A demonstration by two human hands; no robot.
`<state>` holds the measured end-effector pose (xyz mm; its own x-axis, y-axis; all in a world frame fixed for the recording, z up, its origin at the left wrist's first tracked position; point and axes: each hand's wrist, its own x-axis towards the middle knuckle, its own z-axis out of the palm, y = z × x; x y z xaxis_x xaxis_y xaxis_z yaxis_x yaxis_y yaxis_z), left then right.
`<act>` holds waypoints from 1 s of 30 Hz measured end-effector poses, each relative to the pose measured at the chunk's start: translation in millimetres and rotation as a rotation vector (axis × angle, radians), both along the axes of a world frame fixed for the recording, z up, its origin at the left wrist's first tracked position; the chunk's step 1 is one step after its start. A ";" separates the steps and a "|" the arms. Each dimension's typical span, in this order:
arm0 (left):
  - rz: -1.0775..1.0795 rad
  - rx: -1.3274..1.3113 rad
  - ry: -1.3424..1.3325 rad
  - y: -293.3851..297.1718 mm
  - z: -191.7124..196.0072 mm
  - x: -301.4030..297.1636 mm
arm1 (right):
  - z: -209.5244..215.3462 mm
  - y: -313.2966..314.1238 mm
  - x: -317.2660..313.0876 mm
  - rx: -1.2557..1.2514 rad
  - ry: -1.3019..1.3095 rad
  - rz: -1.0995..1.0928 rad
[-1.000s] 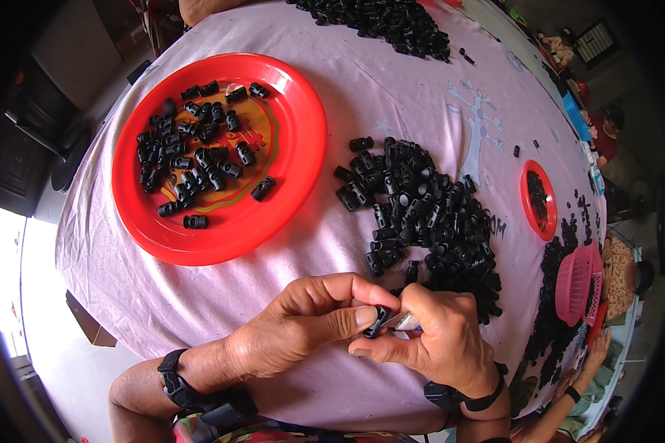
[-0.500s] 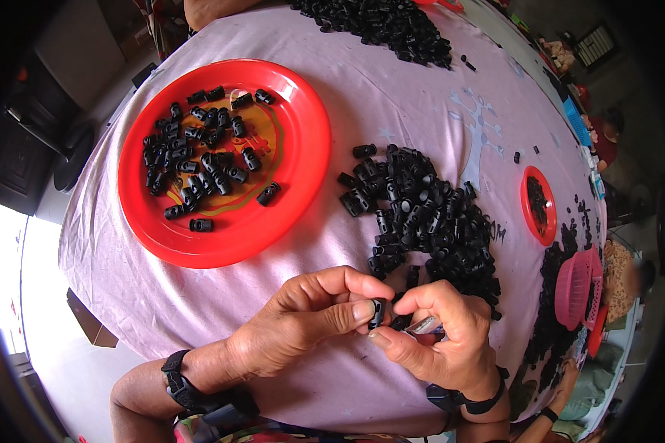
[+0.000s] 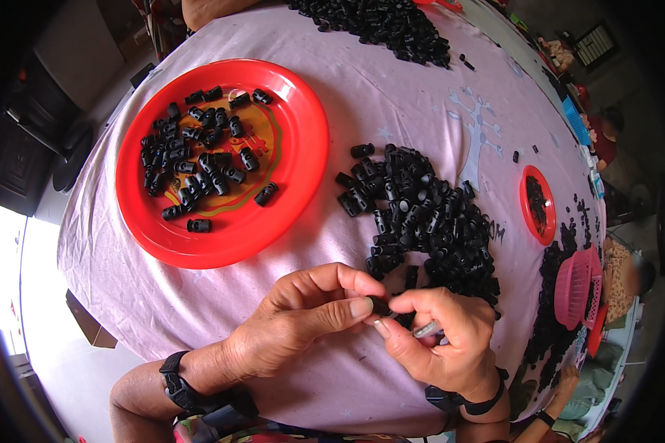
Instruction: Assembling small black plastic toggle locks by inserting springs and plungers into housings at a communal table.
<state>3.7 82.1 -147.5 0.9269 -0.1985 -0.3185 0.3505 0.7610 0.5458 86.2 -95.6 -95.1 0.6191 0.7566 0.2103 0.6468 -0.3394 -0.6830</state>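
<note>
Between the thumb and forefinger of my left hand point(image 3: 295, 321) is a small black plastic cord lock point(image 3: 378, 306), partly covered by the fingertips. My right hand point(image 3: 454, 336) is closed beside it, its fingertips close to the cord lock's other end. A slim silvery tool point(image 3: 427, 329) sticks out of the right hand's curled fingers; its working end is hidden. Just beyond both hands lies a pile of black cord locks point(image 3: 440, 214). To the left, a round red plate point(image 3: 299, 199) holds many more of them, scattered over its patterned middle.
A pink cloth point(image 3: 332, 96) covers the table. Another heap of black pieces point(image 3: 384, 26) lies at the far edge. Off to the right are a small red dish point(image 3: 528, 214), a pink basket point(image 3: 573, 288) and more black parts. Another person's forearm point(image 3: 565, 387) rests at lower right.
The cord lock has turned in my left fingers, now lying more sideways. The silvery tool has tilted in my right hand. Both hands stay nearly in the same place.
</note>
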 end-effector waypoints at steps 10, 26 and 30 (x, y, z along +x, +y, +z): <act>-0.055 -0.011 -0.007 1.6 -2.3 -0.6 | -1.8 -3.0 7.5 0.031 -0.050 0.092; -0.132 -0.076 0.059 6.2 1.2 1.1 | 2.8 -2.8 4.5 0.072 -0.024 0.031; -0.122 -0.152 0.078 6.6 -1.9 0.7 | 1.5 -3.3 4.8 0.045 0.039 -0.036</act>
